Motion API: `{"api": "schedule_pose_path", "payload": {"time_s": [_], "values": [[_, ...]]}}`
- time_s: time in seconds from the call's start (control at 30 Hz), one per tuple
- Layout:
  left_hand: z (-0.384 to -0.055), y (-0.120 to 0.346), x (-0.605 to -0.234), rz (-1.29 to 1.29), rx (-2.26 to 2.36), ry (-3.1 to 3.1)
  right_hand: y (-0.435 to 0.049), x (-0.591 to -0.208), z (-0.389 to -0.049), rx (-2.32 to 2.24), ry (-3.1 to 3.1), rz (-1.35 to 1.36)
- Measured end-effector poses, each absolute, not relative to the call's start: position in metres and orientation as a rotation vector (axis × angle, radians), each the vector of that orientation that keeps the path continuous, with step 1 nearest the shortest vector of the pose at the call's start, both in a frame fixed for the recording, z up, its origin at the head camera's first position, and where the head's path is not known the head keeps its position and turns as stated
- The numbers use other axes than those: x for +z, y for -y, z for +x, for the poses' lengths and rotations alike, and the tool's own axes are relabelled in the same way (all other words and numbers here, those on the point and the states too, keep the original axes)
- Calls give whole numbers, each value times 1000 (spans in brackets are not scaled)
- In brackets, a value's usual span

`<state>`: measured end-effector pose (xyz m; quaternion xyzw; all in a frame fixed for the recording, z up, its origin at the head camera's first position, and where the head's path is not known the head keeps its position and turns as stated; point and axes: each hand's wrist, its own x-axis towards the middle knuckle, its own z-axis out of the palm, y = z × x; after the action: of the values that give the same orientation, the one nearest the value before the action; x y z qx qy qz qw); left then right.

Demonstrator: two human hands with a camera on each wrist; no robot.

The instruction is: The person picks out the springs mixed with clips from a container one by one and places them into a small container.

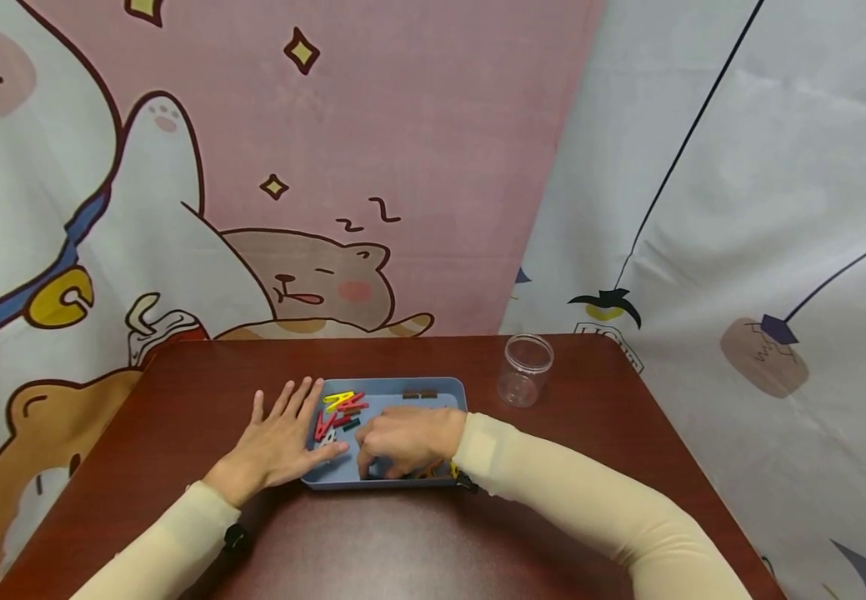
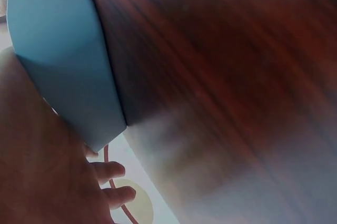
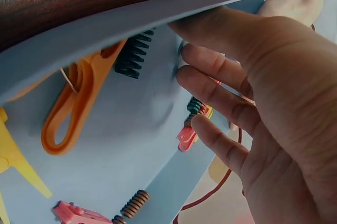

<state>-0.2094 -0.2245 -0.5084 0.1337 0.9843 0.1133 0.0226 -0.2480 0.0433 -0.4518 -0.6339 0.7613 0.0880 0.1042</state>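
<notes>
A shallow blue-grey tray holds plastic clothespins and coil springs. My left hand lies with spread fingers along its left side, thumb over the front left corner. Inside the tray, my right hand points down near the front wall, its fingers loosely bent and apart; nothing shows between them. Close by its fingertips are a dark green spring and an orange clothespin. A yellow clothespin, a pink one and a brown spring lie further off. Red clothespins gather at the left end.
A clear jar, its mouth uncovered, stands on the brown table behind and right of the tray. Behind the table hangs a cartoon-printed cloth.
</notes>
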Motion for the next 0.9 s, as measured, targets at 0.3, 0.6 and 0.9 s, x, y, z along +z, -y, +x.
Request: {"api": "schedule_pose_path", "payload": {"time_s": [0.3, 0.6, 0.9], "values": [[-209, 224, -507, 413, 335, -3059, -48, -454, -249, 189, -2284, -1881], [-208, 222, -506, 409, 363, -3037, -59, -455, -251, 27, -2343, -1804], [-210, 223, -507, 423, 350, -3047, -75, -450, -253, -84, -2424, -1731]]}}
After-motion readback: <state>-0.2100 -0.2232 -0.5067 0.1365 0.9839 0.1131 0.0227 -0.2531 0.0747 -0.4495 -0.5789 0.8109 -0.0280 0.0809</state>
